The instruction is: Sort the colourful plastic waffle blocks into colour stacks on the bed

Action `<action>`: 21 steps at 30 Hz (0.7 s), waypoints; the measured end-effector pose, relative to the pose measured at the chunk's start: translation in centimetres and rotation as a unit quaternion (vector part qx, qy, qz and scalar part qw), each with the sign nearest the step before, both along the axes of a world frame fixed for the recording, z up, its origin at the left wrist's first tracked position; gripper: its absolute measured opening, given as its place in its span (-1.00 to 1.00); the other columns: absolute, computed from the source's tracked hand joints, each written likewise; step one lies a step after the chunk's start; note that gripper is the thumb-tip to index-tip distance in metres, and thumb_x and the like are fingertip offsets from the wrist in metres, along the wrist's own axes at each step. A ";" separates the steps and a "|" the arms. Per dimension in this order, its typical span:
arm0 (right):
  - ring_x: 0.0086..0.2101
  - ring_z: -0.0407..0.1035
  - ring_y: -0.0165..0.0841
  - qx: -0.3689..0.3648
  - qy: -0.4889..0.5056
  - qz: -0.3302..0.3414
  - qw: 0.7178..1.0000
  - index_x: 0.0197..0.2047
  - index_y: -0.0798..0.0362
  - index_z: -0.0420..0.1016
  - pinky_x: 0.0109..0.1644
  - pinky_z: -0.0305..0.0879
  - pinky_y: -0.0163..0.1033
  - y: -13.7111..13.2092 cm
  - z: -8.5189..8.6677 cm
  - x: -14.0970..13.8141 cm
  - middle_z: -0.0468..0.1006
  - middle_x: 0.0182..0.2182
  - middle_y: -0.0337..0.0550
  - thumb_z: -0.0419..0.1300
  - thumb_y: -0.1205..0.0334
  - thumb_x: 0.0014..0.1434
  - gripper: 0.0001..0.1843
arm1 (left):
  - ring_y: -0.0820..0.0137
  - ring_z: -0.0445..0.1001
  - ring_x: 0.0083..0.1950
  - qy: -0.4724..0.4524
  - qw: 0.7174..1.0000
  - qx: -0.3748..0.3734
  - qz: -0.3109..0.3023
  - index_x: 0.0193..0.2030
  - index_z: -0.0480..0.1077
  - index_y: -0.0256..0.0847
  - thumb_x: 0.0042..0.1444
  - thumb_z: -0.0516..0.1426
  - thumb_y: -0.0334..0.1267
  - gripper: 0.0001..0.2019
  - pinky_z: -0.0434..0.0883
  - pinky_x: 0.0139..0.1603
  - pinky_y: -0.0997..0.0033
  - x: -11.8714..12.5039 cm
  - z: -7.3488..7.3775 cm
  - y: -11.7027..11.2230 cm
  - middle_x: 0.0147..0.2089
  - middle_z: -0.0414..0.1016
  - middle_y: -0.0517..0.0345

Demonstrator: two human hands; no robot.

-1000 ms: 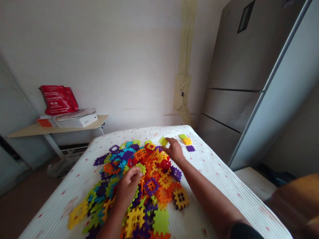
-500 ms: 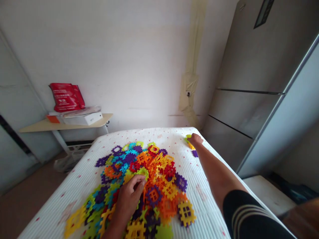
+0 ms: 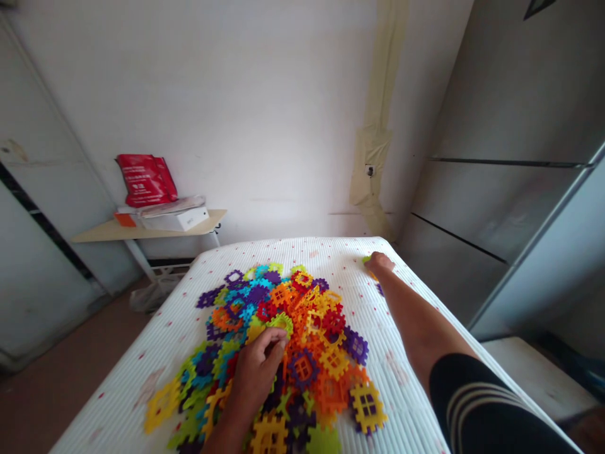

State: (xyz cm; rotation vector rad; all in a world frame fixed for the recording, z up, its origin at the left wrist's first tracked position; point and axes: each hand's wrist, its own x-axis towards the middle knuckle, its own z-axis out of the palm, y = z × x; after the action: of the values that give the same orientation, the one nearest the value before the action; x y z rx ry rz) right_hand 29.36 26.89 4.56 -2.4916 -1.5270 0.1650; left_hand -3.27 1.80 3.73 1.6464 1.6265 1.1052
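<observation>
A green waffle block (image 3: 282,323) is pinched by the left hand (image 3: 258,372); the right hand (image 3: 380,263), well apart, is laid at the far right corner of the mattress (image 3: 155,340).

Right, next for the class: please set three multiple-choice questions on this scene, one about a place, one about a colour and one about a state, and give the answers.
1. Where is the right hand?
A. On the far part of the mattress, beyond the heap of plastic waffle blocks
B. On the floor
C. Under the heap

2. What colour is the bag on the shelf?
A. Blue
B. Yellow
C. Red

3. What is the left hand doing?
A. Hanging away from the mattress
B. Resting on the heap, with its fingers against a lime-green block
C. Reaching into the bag

Answers:
1. A, as the right arm stretches past the heap.
2. C, as the bag is plainly red.
3. B, as the left hand lies on the blocks.
</observation>
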 end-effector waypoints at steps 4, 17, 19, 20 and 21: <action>-0.06 0.38 -0.06 -0.003 -0.011 0.005 1.000 0.02 0.19 0.42 -0.04 0.24 0.03 -0.1 -0.3 -0.1 0.47 -0.10 0.22 0.21 0.19 0.06 -0.54 | 0.28 0.54 -0.18 -0.017 1.000 0.003 0.005 -0.28 0.45 -0.17 0.06 0.05 -0.11 -0.76 0.42 -0.15 0.37 0.1 0.1 -0.1 -0.27 0.59 0.12; -0.10 0.36 -0.18 0.239 -0.093 0.340 0.905 -0.09 0.11 0.46 -0.03 0.24 -0.10 -7.5 2.1 -2.9 0.50 -0.11 0.04 0.02 0.20 0.21 -0.70 | 0.36 0.51 -0.25 0.014 0.999 0.045 0.012 -0.34 0.46 -0.18 0.05 0.03 -0.28 -0.82 0.38 -0.20 0.45 0.4 0.0 -0.3 -0.32 0.57 0.16; -0.18 0.40 -0.24 0.263 -0.070 0.428 0.862 -0.14 0.09 0.47 -0.08 0.29 -0.18 -10.4 0.7 -3.7 0.52 -0.17 0.00 -0.02 0.16 0.24 -0.70 | 0.37 0.51 -0.25 0.025 0.998 0.054 0.010 -0.34 0.46 -0.18 0.04 0.02 -0.32 -0.82 0.37 -0.20 0.46 0.5 0.1 -0.3 -0.32 0.57 0.16; -0.22 0.41 -0.27 0.265 -0.055 0.458 0.847 -0.15 0.08 0.47 -0.13 0.31 -0.21 -11.8 -0.1 -4.0 0.53 -0.18 -0.02 -0.04 0.15 0.26 -0.69 | 0.38 0.50 -0.25 0.029 0.998 0.058 0.011 -0.34 0.47 -0.18 0.04 0.02 -0.34 -0.81 0.37 -0.20 0.46 0.5 0.1 -0.4 -0.32 0.57 0.16; -0.24 0.42 -0.30 0.260 -0.042 0.478 0.838 -0.17 0.06 0.47 -0.17 0.31 -0.24 -13.2 -0.9 -4.3 0.53 -0.20 -0.04 -0.07 0.15 0.27 -0.68 | 0.38 0.50 -0.26 0.031 0.998 0.062 0.009 -0.34 0.48 -0.18 0.03 0.02 -0.36 -0.80 0.37 -0.21 0.46 0.5 0.1 -0.4 -0.32 0.57 0.16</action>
State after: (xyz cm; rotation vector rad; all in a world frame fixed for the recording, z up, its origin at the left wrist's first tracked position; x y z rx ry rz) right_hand 25.06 13.70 3.62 -1.1798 -2.3226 -0.1964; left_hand -2.73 1.39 3.85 1.7632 1.6444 1.1965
